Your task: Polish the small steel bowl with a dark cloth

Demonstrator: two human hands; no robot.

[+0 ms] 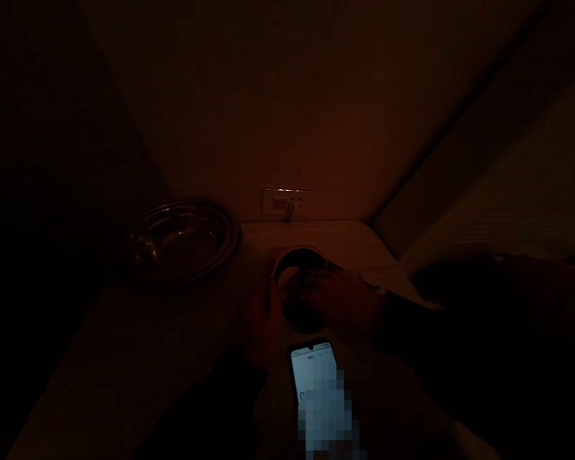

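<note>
The scene is very dark. A round, dark-walled container (299, 257) with a lighter rim stands on a wooden surface. Against its left side rests my left hand (264, 316), fingers wrapped around the wall near the rim. My right hand (347, 297) comes from the right and reaches over the rim, its bent fingers inside the container. Whatever those fingers hold is lost in shadow. A pale patch shows within the container beside them. Just in front lies a phone (315, 367) with a lit screen, partly covered by a pixelated blur.
A large shiny metal basin (186, 211) sits at the left. On the wall behind is a socket plate (288, 201) with what looks like a plug in it. The wooden surface (345, 233) meets the wall there. Dark cloth-like shapes (503, 287) lie at the right.
</note>
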